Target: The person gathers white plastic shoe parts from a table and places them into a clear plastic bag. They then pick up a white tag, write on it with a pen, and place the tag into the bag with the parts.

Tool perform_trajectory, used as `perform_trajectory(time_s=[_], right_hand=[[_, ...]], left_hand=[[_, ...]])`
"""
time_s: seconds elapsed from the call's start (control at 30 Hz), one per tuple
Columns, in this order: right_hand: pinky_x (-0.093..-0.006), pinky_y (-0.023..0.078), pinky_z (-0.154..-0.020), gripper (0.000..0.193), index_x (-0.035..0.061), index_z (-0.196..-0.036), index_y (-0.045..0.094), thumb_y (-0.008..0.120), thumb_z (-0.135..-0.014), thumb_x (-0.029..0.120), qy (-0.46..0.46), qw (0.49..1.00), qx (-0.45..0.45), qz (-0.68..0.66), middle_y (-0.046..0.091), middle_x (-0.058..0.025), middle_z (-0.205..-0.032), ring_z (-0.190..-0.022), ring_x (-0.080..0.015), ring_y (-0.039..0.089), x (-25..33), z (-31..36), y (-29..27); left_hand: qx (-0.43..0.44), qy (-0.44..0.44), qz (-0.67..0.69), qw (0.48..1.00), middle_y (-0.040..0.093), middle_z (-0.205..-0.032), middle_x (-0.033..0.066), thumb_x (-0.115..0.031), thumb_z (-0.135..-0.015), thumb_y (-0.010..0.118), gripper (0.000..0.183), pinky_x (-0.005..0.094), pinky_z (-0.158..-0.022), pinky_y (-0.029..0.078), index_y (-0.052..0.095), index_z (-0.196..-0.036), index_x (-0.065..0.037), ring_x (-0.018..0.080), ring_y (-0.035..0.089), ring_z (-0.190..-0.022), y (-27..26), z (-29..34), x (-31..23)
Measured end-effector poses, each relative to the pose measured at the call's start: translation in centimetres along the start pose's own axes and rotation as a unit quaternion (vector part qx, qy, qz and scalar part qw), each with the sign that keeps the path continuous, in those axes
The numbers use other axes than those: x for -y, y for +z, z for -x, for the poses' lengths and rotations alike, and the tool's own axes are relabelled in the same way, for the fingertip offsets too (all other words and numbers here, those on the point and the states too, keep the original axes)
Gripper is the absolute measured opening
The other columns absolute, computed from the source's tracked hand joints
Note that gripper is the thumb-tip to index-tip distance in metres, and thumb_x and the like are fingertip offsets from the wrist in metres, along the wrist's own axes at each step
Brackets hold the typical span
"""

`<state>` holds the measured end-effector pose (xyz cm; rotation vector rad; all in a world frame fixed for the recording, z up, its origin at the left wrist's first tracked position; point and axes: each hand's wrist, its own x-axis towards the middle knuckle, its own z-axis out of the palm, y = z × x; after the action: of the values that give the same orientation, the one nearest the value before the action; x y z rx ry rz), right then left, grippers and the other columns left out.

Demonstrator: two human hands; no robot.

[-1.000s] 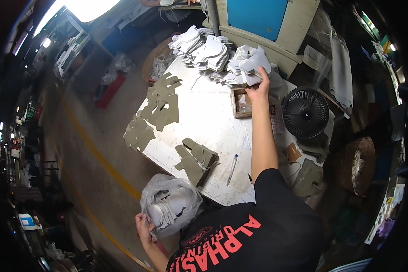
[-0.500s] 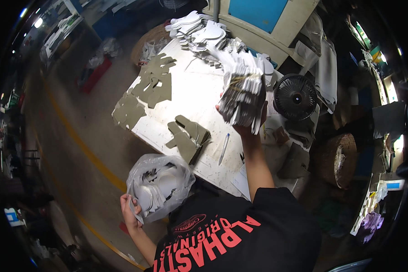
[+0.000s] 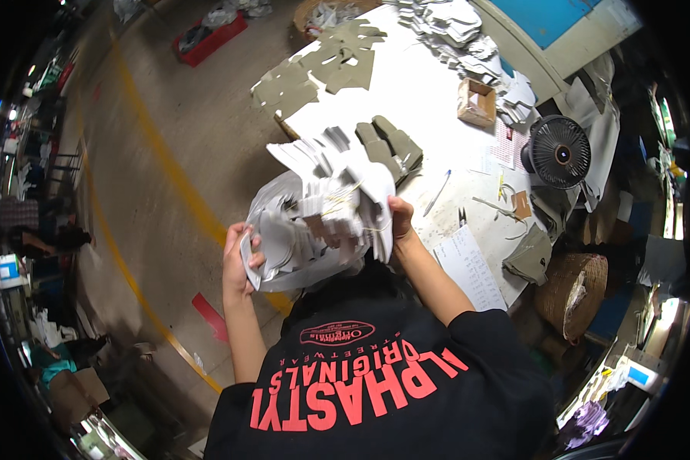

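Observation:
My left hand (image 3: 243,257) grips the rim of a clear plastic bag (image 3: 266,201), which has bundles of white cut pieces (image 3: 280,244) inside. My right hand (image 3: 400,217) is closed on the side of a thick bundle of white cut pieces (image 3: 336,201), bound with thin bands. That bundle is tilted over the bag's mouth and hides part of it; whether it touches the pieces inside, I cannot tell. On the table edge just beyond lies a tied stack of olive-green cut pieces (image 3: 391,146).
The white table (image 3: 425,115) bears flat olive sheets (image 3: 345,57), piled white pieces (image 3: 448,23), a small wooden box (image 3: 477,103), a black fan (image 3: 560,152), a pen (image 3: 438,192), snips (image 3: 461,217) and a written sheet (image 3: 468,264). A wicker basket (image 3: 571,295) stands at right.
My right hand has carried the bundle of white pieces from above the table, left and nearer, to over the bag. My left hand still holds the bag's rim. The view has shifted.

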<state>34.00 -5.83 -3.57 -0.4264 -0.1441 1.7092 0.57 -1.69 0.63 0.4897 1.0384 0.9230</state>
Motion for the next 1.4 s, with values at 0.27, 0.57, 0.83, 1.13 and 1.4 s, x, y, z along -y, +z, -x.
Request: perform_trajectory(time_s=[0.27,0.57,0.83,1.13,1.4], right_hand=[[-0.0386,0.049,-0.107,0.089,0.0027,-0.153,0.047,0.077,-0.070,0.018,0.177,0.955,0.053,0.233,0.066,-0.0152,-0.132,-0.120,-0.0266,0.064,-6.1,-0.6,-2.4],[-0.0439,0.050,-0.106,0.096,0.0037,-0.154,0.044,0.076,-0.063,0.014,0.168,0.963,0.060,0.203,0.064,-0.0189,-0.133,-0.121,-0.0325,0.063,-5.2,-1.5,-3.4],[-0.0446,0.050,-0.107,0.097,0.0059,-0.154,0.045,0.079,-0.062,0.009,0.124,0.965,0.001,0.231,0.065,-0.0183,-0.133,-0.121,-0.0318,0.064,-4.1,-1.7,-5.2],[-0.0411,0.048,-0.108,0.094,0.0069,-0.152,0.049,0.080,-0.063,0.008,0.110,0.963,0.001,0.246,0.066,-0.0152,-0.132,-0.122,-0.0297,0.063,-4.4,-1.2,-5.9],[-0.0416,0.039,-0.117,0.099,0.0073,-0.148,0.057,0.090,-0.057,0.025,-0.031,0.835,0.088,0.543,0.058,-0.0149,-0.144,-0.137,-0.0307,0.053,-3.0,-1.4,-4.2]], left_hand=[[0.006,-0.012,0.033,0.999,0.054,-0.096,0.0030,-0.016,-0.109,0.048,0.011,0.0218,-0.048,0.042,0.050,-0.120,-0.015,0.0063,0.045,-0.063,-1.8,-2.1,-1.7],[0.065,-0.094,-0.201,0.973,0.060,-0.082,0.0071,-0.018,-0.102,0.064,0.036,0.0212,-0.040,0.024,0.041,-0.130,-0.015,0.0041,0.037,-0.048,-0.7,-0.9,-4.3],[0.149,-0.038,-0.428,0.891,0.062,-0.075,0.0027,-0.017,-0.100,0.064,0.028,0.0273,-0.047,0.037,0.063,-0.127,-0.009,0.0078,0.048,-0.053,0.6,-0.3,-5.4],[0.007,-0.040,-0.892,0.451,0.075,-0.098,0.0202,-0.022,-0.091,0.058,0.050,0.0373,-0.088,0.059,0.064,-0.140,-0.013,0.0267,0.074,-0.108,1.9,-5.2,-2.0],[0.075,-0.035,-0.791,0.606,0.072,-0.092,0.0133,-0.021,-0.091,0.058,0.073,0.0378,-0.072,0.057,0.040,-0.161,-0.016,0.0191,0.071,-0.088,3.2,-9.4,-2.4]])
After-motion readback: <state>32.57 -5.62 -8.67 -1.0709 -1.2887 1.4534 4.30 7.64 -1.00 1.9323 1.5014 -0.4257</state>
